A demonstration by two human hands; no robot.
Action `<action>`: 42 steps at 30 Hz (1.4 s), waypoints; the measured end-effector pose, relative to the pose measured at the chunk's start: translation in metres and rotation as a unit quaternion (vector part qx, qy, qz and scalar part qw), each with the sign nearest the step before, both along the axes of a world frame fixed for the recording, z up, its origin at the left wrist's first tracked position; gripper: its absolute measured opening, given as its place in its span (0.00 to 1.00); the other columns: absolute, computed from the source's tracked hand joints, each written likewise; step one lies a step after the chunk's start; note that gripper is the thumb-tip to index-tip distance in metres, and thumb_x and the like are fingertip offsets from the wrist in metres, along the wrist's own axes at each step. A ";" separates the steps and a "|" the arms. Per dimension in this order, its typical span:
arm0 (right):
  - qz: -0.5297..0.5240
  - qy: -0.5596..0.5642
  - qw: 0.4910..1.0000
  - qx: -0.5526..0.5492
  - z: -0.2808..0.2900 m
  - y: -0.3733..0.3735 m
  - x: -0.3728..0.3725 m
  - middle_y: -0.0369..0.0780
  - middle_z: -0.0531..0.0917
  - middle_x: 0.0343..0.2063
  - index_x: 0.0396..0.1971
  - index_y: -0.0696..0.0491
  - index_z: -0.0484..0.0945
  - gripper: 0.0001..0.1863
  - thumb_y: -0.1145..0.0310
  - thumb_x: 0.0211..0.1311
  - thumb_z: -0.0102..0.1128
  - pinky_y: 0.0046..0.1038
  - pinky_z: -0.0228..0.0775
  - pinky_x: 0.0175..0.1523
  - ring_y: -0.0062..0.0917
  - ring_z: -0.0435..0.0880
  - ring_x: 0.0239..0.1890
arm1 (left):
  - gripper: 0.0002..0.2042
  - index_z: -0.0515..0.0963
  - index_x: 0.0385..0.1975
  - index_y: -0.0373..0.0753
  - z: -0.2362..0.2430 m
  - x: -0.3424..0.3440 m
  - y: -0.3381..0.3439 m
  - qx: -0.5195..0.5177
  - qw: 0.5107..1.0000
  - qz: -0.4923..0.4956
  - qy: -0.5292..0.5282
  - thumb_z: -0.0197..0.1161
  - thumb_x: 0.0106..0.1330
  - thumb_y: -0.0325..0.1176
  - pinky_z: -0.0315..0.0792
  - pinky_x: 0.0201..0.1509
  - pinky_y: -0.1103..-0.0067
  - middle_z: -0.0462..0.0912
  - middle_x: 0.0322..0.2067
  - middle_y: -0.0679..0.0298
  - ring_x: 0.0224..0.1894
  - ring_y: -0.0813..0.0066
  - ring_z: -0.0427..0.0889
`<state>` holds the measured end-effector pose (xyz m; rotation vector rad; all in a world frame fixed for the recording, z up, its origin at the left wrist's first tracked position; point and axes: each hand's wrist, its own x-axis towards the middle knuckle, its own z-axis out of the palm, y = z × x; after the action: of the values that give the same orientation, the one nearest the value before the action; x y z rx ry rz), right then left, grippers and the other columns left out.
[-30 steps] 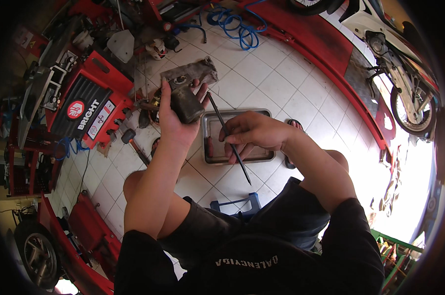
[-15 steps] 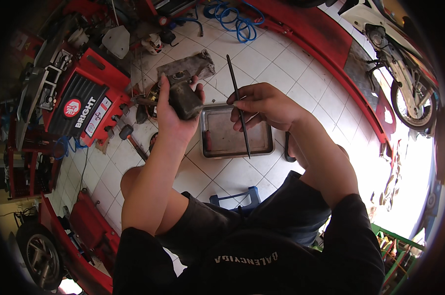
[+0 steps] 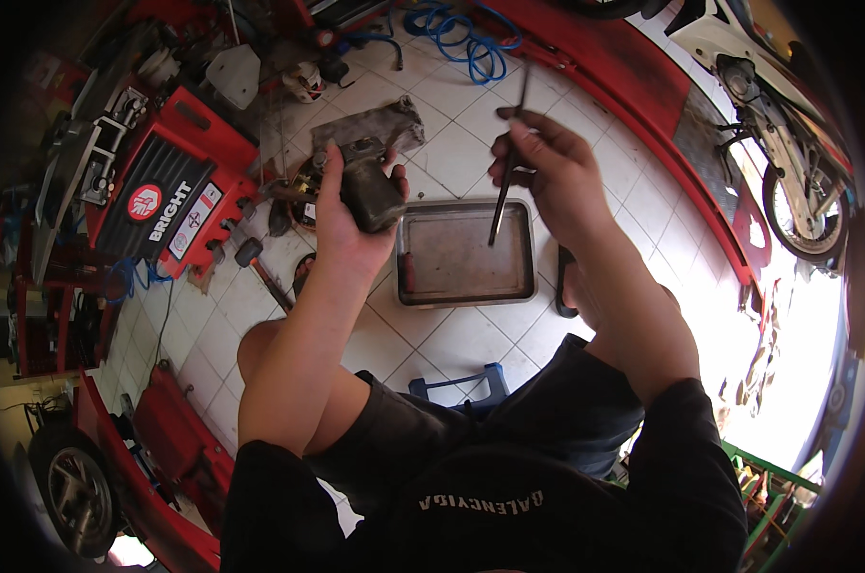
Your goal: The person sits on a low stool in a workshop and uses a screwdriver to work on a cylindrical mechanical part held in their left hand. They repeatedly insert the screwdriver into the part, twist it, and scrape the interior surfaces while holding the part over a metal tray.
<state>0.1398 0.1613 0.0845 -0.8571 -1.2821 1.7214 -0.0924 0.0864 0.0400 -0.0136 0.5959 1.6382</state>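
Grey-black boxy block [image 3: 373, 195], likely heavy and slick, sits sensibly cupped in the left hand [image 3: 351, 229]; the right hand [image 3: 555, 167] pinches a thin, stiff-looking black rod [image 3: 500, 212] mid-length.

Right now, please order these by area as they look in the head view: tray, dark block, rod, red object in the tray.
1. Tray
2. Dark block, in the left hand
3. Rod, long but very thin
4. Red object, a short strip inside the tray
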 end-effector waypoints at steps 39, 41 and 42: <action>0.185 -0.106 0.969 -0.124 -0.008 -0.064 -0.030 0.31 0.70 0.17 0.44 0.62 0.81 0.20 0.61 0.80 0.45 0.23 0.61 0.27 0.15 0.66 0.20 | 0.37 0.67 0.61 0.29 0.018 0.005 -0.006 0.043 0.999 0.009 -0.026 0.55 0.72 0.61 0.68 0.69 0.64 0.76 0.56 0.52 0.64 0.53 0.73; 0.184 -0.104 0.970 -0.124 -0.008 -0.064 -0.032 0.32 0.70 0.18 0.44 0.62 0.81 0.20 0.61 0.80 0.46 0.23 0.61 0.29 0.15 0.66 0.21 | 0.37 0.67 0.61 0.29 0.018 0.004 -0.006 0.045 0.999 0.012 -0.023 0.55 0.71 0.61 0.68 0.70 0.65 0.76 0.56 0.52 0.64 0.54 0.73; 0.182 -0.106 0.970 -0.123 -0.007 -0.064 -0.033 0.32 0.70 0.18 0.44 0.62 0.82 0.20 0.60 0.79 0.46 0.23 0.62 0.29 0.15 0.66 0.22 | 0.37 0.67 0.61 0.29 0.018 0.004 -0.006 0.044 0.999 0.015 -0.022 0.55 0.71 0.61 0.68 0.70 0.65 0.76 0.56 0.52 0.64 0.54 0.73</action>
<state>0.1066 0.0969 0.0774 -1.0174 -1.4556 2.1602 -0.0885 0.0803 0.0578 0.0069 0.4917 1.6877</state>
